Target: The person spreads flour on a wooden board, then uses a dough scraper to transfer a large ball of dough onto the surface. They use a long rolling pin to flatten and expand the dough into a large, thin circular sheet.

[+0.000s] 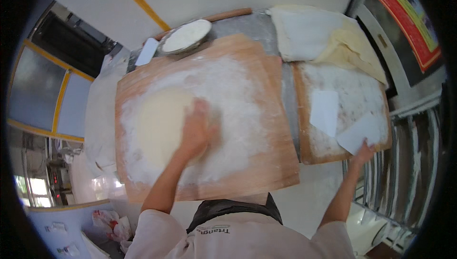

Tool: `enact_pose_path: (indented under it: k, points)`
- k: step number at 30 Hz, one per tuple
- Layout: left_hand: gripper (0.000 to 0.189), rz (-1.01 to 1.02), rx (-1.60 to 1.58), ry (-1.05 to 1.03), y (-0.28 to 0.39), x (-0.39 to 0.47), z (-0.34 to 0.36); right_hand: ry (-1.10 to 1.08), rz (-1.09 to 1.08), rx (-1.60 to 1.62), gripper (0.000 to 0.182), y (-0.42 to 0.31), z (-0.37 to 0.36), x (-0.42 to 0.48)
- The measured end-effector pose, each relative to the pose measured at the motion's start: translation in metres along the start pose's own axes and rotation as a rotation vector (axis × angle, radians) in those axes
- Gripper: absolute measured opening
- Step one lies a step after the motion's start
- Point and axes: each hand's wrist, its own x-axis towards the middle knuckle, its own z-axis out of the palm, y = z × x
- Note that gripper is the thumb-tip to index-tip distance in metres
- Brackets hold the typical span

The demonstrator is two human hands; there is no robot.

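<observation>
A large pale round of dough (160, 123) lies on a floured wooden board (282, 173) in front of me. My left hand (196, 130) is on the dough's right side, blurred, with the thumb spread away from the fingers. It holds nothing that I can see. Off to the right, my right hand (364, 152) grips the lower corner of a thin white sheet, probably a plastic dough scraper (357, 134). That sheet is over a second floured board (306, 148). Just left of it lies another flat white sheet (324, 110) with a pointed lower end.
Behind the large board stands a bowl of white flour (187, 36), with a wooden rolling pin (228, 15) beyond it. A white flat piece (147, 51) leans left of the bowl. Folded cloth (303, 34) covers the far end of the right board. A metal rack (403, 166) stands at right.
</observation>
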Motion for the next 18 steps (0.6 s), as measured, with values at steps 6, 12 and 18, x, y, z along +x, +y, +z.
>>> enact_pose_path:
  k: [6, 12, 18]
  points:
    - [0.075, -0.243, 0.172, 0.167, -0.166, -0.039, -0.005, -0.572, 0.233, 0.137, 0.057, -0.043, 0.054, -0.136]
    - [0.078, -0.122, 0.116, 0.132, -0.148, -0.021, -0.014, -1.053, 0.351, 0.078, 0.041, -0.048, 0.152, -0.318]
    - [0.082, -0.043, 0.111, 0.101, -0.148, -0.006, 0.000, -1.068, 0.250, 0.060, 0.032, -0.015, 0.170, -0.364]
